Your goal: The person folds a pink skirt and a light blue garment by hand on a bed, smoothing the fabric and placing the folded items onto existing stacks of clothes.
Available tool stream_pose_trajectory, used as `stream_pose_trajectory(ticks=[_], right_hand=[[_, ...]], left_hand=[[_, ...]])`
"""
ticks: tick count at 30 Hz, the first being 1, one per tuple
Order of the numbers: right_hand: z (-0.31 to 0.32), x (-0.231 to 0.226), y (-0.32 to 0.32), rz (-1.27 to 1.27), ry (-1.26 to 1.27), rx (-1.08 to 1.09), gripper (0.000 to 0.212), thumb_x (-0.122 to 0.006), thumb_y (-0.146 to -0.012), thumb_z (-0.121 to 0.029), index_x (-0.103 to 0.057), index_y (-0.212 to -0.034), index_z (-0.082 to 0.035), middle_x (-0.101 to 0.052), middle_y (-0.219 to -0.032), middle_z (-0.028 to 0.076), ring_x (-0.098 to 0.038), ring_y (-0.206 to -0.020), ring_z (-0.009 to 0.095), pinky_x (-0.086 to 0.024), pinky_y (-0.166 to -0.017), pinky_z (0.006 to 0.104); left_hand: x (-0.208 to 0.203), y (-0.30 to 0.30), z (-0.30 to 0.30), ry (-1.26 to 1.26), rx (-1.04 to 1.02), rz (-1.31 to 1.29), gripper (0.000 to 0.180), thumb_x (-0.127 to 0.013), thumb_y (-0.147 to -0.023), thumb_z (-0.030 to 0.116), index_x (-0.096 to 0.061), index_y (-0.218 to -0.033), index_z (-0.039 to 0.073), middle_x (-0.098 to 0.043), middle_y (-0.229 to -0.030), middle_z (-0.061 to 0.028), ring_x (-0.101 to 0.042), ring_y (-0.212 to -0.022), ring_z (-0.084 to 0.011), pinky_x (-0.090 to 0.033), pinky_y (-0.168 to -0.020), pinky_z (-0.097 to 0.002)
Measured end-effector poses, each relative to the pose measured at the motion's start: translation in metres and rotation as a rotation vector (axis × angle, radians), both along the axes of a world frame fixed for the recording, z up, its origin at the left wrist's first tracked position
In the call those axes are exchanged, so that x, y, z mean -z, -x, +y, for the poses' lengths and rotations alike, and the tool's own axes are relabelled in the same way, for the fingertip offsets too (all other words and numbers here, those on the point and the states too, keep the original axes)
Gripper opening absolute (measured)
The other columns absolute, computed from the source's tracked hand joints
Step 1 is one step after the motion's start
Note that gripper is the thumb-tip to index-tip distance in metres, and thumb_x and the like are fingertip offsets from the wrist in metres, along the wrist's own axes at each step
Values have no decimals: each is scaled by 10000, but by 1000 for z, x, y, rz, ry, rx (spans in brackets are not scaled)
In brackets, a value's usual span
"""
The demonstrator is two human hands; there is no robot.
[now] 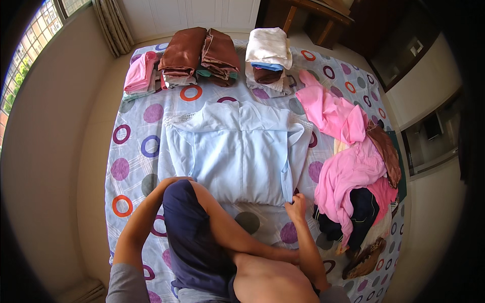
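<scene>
Lying flat in the middle of the bed, the pale blue shirt [237, 156] is what I see first: collar toward the far end, sleeves folded in along its sides, hem toward me. My right hand [296, 206] sits at the shirt's lower right corner, fingers curled onto the hem edge, pinching or pressing the cloth; I cannot tell which. My left hand I cannot make out: the left forearm [139, 217] bends in toward the shirt's lower left corner, and the hand is hidden behind a dark navy knee [189, 237], so I cannot tell how open it is or whether it has hold of anything.

Under the shirt lies the bedsheet [136, 151], light with coloured rings and dots. Just right of the shirt is a loose heap of unfolded clothes [353, 171], mostly pink, with dark and brown pieces beneath it. Along the far end of the bed stand folded stacks: a pink one [140, 73] at the left, two brown stacks [199, 53] beside it, and a cream-topped stack [268, 50] further right. A window [30, 45] with a curtain is at upper left, dark furniture [404, 45] at upper right.
</scene>
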State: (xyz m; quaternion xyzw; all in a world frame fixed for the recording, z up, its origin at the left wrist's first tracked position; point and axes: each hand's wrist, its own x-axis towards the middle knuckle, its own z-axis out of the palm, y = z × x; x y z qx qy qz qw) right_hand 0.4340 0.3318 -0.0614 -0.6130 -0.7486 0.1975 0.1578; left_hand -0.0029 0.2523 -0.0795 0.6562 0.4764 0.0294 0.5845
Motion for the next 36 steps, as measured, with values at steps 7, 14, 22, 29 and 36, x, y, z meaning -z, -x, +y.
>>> stream_pose_trajectory(ticks=[7, 14, 22, 29, 36], right_hand=[[116, -42, 31, 83, 86, -50, 347, -532, -642, -68, -532, -980, 8, -561, -961, 176, -535, -900, 312, -417, -790, 354], [248, -56, 107, 124, 47, -27, 466, -582, -672, -175, -476, -1092, -1, -520, -1088, 175, -488, -1023, 303, -374, -887, 340], [273, -41, 156, -188, 83, -122, 634, -600, -679, -244, -346, -1235, -74, -419, -1222, 139, -370, -1146, 296, -326, -941, 348], [286, -41, 170, -170, 44, -231, 441, -621, -649, -193, -538, -1054, -40, -556, -1032, 165, -512, -981, 299, -402, -835, 340], [249, -78, 159, 27, -185, -289, 149, -596, -651, -97, -543, -776, -34, -579, -832, 111, -523, -837, 286, -398, -739, 373]], left_hand=[[-72, 40, 49, -38, -829, -129, 309, -507, -827, 280, -573, -993, 28, -603, -865, -70, -573, -731, -152, -466, -633, -267], [-64, 46, 142, -433, -1082, 360, 648, -529, -757, 479, -418, -1175, -3, -482, -1145, -202, -449, -1073, -314, -366, -882, -354], [-43, 44, 193, -229, -979, 452, 810, -485, -734, 565, -291, -1246, -32, -455, -1146, -258, -427, -1089, -357, -333, -914, -386], [-10, 59, 220, -486, -1177, 285, 259, -690, -664, 182, -631, -843, 5, -620, -813, -104, -580, -721, -176, -463, -647, -281], [-81, 38, 195, -692, -988, 132, 258, -654, -702, 198, -605, -898, 37, -606, -836, -78, -558, -732, -162, -449, -656, -289]])
